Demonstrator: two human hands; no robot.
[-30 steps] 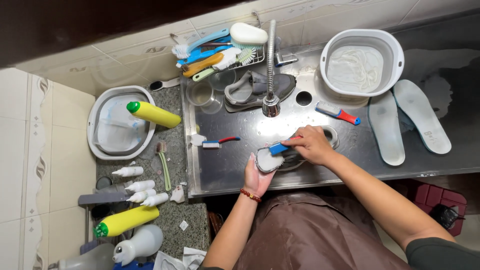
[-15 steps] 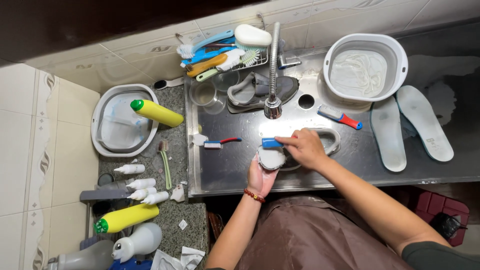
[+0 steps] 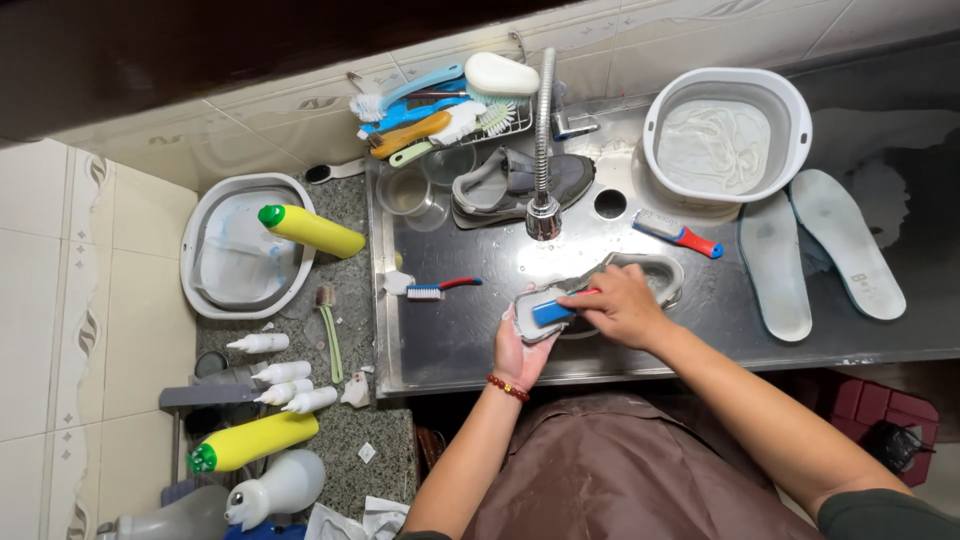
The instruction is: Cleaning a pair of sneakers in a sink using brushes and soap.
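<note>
Over steel sink basin (image 3: pixel 450 330), grey sneaker (image 3: pixel 640 272) lying lengthwise left-right, toe cupped in left hand (image 3: pixel 518 352). Right hand (image 3: pixel 622 305) clenched around blue brush (image 3: pixel 552 312), now lower on the toe than half a second ago.

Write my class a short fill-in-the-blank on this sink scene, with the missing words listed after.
1. The right hand scrubs with a ____ brush.
2. The left hand holds a grey ____.
3. Beside the white basin lie two ____.
4. The yellow bottle has a ____ cap.

Missing words: blue; shoe; insoles; green
</note>
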